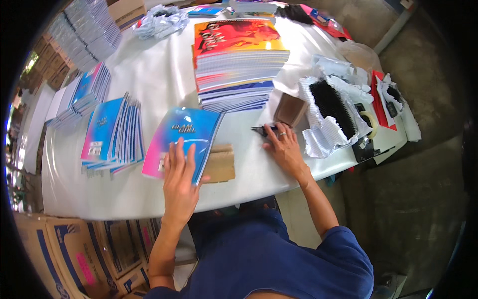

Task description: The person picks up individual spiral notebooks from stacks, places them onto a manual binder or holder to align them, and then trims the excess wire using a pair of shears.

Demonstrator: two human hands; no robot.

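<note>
My left hand (180, 172) lies with its fingers stretched out over the lower cover of a blue and pink notebook (191, 124). Its thumb is at the notebook's right edge. Partly under that notebook is a flat brown cardboard piece (220, 163). To the right, my right hand (285, 149) has its fingers closed over a small black tool (260, 130), whose kind I cannot make out. A brown box-like block (291, 109) stands just beyond these fingers. Behind both hands rises a tall stack of notebooks (239, 70), with a red and yellow cover on top.
Blue and pink notebooks (112, 132) lie fanned at the left, with another stack (89, 89) behind. Crumpled white paper (318, 134), a black bristled object (332, 109) and a tape roll (369, 123) crowd the right. Cardboard cartons (82, 254) stand below the white-covered table (119, 197).
</note>
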